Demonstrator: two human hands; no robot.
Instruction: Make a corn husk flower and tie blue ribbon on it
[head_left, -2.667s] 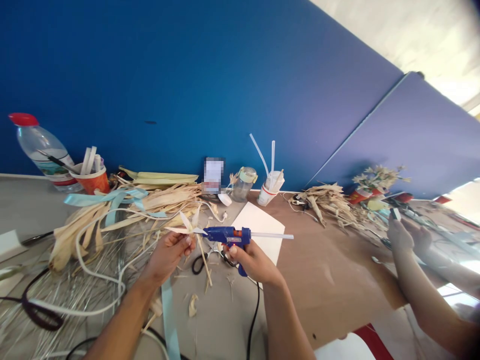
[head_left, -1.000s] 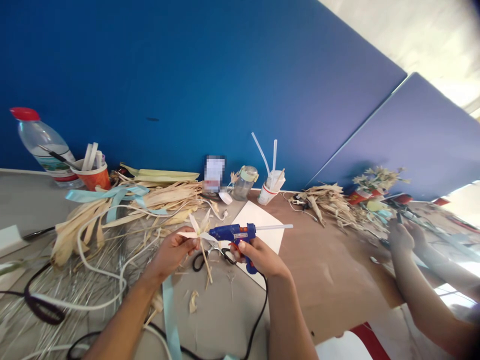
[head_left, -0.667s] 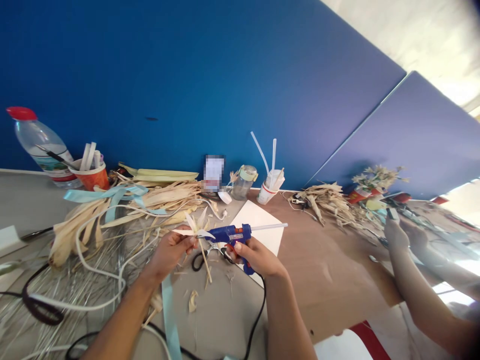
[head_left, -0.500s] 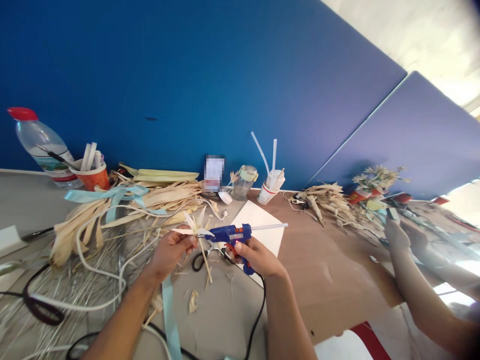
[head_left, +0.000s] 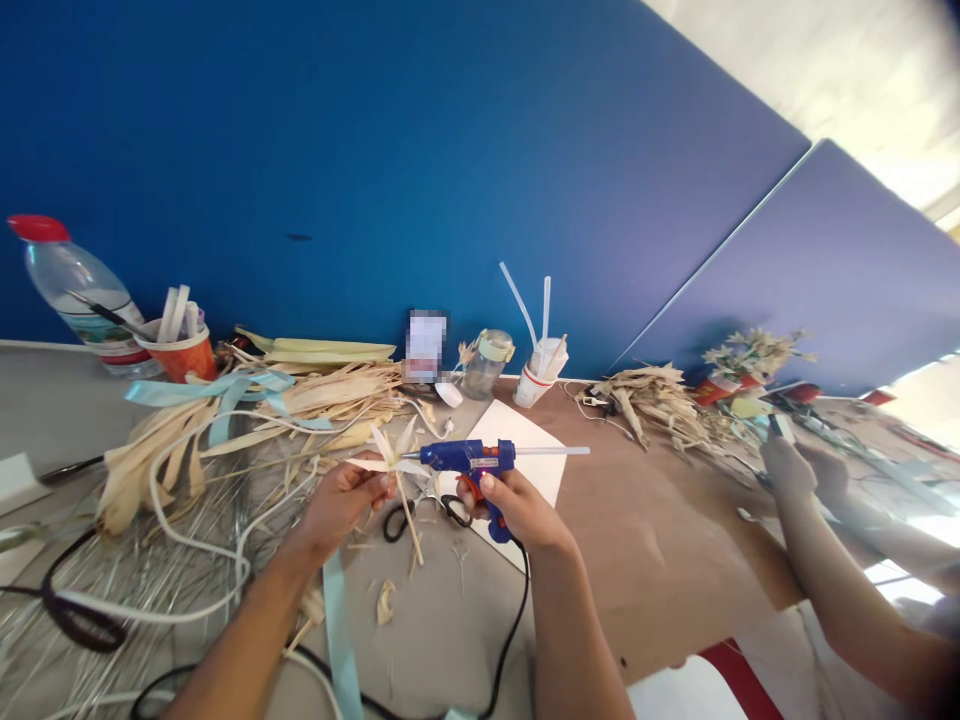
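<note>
A blue partition (head_left: 420, 150) stood behind the counter (head_left: 675, 560), where a loose pile of dried husk strips (head_left: 225, 430) spread across the left side beside a white sheet (head_left: 525, 440). A clear bottle (head_left: 67, 290) with a red cap stood at the far left, its label too small to read, and a card (head_left: 426, 345) against the partition was blurred. The right hand (head_left: 521, 510) had its fingers wrapped around the grip of a blue glue gun (head_left: 469, 458), 1 finger on the orange trigger, the nozzle touching a husk flower (head_left: 390, 455). The left hand (head_left: 337, 500) pinched that flower by its stem above the counter, over black-handled scissors (head_left: 397, 520). A co-worker's hands (head_left: 795, 470) worked at the right.
</note>
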